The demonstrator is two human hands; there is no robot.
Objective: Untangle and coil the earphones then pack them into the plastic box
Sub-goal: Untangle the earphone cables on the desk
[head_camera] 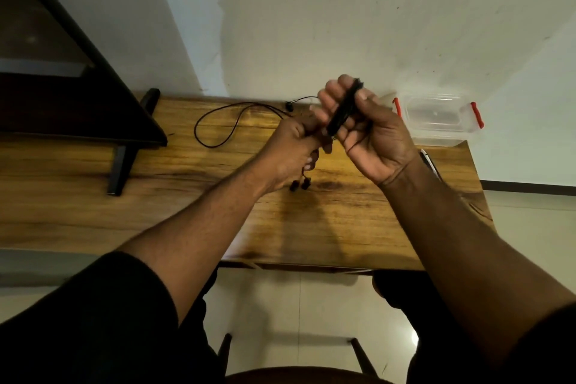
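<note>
black earphones (344, 109) coiled, cable trailing | clear plastic box (436, 117) far right

Head-worn view, forward and downward

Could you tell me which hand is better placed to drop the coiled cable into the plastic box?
The right hand: it already grips the coil and is beside the box. The left hand is farther away, holding loose cable.

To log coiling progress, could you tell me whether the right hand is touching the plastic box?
Apart: the head view shows the right hand holding coiled earphones, bare wall visible before the plastic box.
</note>
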